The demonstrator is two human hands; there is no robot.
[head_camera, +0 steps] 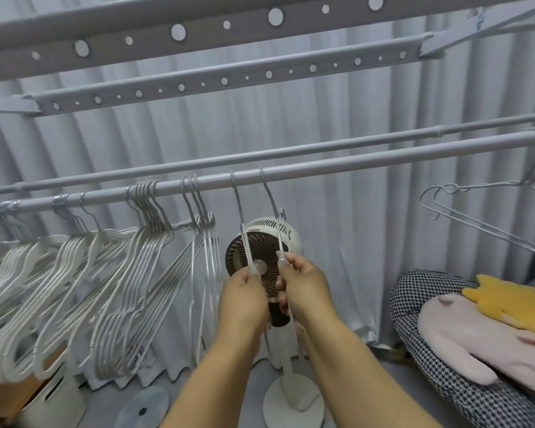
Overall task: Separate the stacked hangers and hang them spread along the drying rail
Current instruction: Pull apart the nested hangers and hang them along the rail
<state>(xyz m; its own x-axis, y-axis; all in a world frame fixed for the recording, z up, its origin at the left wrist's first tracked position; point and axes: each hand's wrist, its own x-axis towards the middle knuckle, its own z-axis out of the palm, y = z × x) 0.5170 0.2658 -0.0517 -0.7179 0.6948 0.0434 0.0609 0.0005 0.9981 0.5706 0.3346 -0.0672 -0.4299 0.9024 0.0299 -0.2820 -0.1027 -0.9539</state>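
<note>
Head view puts the drying rail (352,163) across the middle, and I place everything from it. 2 thin hangers hang from it by their hooks, slightly apart. My left hand (243,299) has its fingers curled round the left hanger (240,211), pinching the wire well below the rail. My right hand (303,288) grips the right hanger (271,202) the same way. Further left along the rail I see a bunch of 3 hangers (198,208), then packed groups of stacked hangers (145,211) crowded together. Below the rail, behind my hands, stands a fan (261,242). Far right on the rail hang more hangers (482,217).
</note>
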